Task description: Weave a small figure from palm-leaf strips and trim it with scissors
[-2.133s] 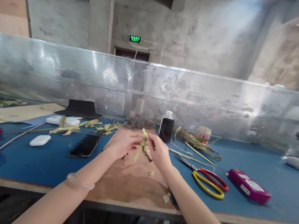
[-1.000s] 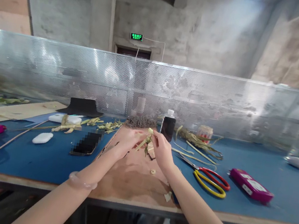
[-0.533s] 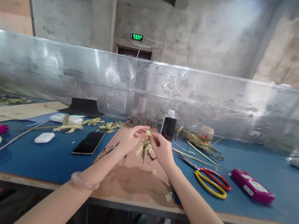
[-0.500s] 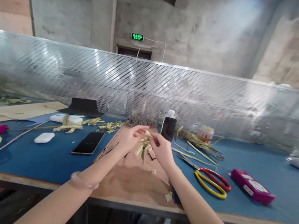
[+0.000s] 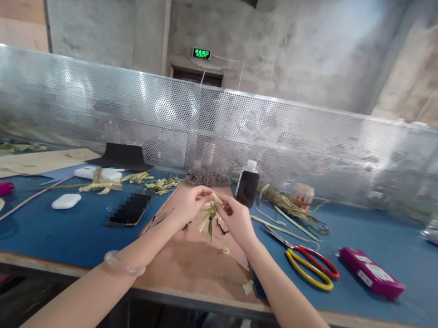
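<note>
Over a brown board (image 5: 192, 267), my left hand (image 5: 193, 205) and my right hand (image 5: 236, 215) meet around a small piece woven from pale green leaf strips (image 5: 210, 219). Fingers of both hands pinch its upper part, and loose strip ends hang below. A pale strip crosses between the fingertips. The fingers partly hide the weave. On the board beneath lie small pale scraps (image 5: 225, 251) and a dark-edged piece (image 5: 222, 225). Scissors (image 5: 311, 266) with one red and one yellow handle rest to the right of my right hand, blades toward the board.
A dark bottle (image 5: 248, 186) with a white cap stands behind my right hand. Dried leaf strips (image 5: 295, 210) and a magenta packet (image 5: 370, 271) lie to the right. Leftward are a phone (image 5: 129, 210), a white case (image 5: 66, 201) and a cable (image 5: 13, 201). Grey cord (image 5: 208, 178) lies at the back.
My left fingers have drawn in lower against the piece, and the strip at the fingertips has dropped slightly. Both hands stay together over the board.
</note>
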Tool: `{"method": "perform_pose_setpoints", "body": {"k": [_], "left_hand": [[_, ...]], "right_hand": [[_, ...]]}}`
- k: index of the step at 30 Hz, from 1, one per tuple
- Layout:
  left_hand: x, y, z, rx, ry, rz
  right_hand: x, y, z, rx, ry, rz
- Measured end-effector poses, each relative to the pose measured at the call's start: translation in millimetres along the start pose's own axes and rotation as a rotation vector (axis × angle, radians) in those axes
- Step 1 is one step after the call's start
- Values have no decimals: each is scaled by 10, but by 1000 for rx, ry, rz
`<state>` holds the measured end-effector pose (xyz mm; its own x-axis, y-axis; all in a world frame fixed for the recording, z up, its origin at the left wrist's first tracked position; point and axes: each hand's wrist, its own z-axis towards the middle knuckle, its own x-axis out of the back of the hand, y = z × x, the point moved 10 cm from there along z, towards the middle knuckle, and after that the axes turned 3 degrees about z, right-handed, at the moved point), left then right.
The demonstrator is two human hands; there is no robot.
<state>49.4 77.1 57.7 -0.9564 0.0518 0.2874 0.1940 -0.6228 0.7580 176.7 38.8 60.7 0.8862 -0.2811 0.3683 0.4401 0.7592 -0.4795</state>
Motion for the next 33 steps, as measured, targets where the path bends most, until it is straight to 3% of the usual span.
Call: {"method": "perform_pose_setpoints", "body": {"k": [9,22,33], "left_hand": [[-27,-94,0,57,-12,-61],[-57,84,-41,32,-45,-75],[-66,-33,-17,39,-65,-107]], "right_hand": [[6,-47,-10,28,11,-42],[44,-79,-10,13,3,-41],[13,-15,-6,-13,-15,-29]]}}
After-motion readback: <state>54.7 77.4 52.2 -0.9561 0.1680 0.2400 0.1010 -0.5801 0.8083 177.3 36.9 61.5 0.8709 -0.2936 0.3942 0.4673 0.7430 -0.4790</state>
